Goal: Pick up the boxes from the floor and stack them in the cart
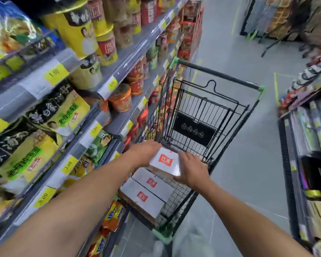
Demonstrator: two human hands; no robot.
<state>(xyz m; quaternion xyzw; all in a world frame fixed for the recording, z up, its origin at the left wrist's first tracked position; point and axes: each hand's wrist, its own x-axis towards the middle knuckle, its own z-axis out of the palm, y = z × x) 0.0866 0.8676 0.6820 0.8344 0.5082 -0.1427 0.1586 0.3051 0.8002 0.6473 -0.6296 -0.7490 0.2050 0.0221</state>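
A black wire shopping cart (219, 75) with green corner caps stands in the aisle ahead of me. Inside it lie two white boxes with red logos, one (151, 181) beside the other (142, 197). A third white box (165, 161) with a red logo is held over the cart between both hands. My left hand (144, 152) holds its left side. My right hand (191, 168) lies against its right side with fingers spread. The underside of the held box is hidden.
Tall shelves (119, 58) packed with noodle cups and bags run along the left, close to the cart. A lower rack of goods (308, 145) stands on the right. Grey floor (248, 136) shows between cart and rack. Dark displays fill the far right.
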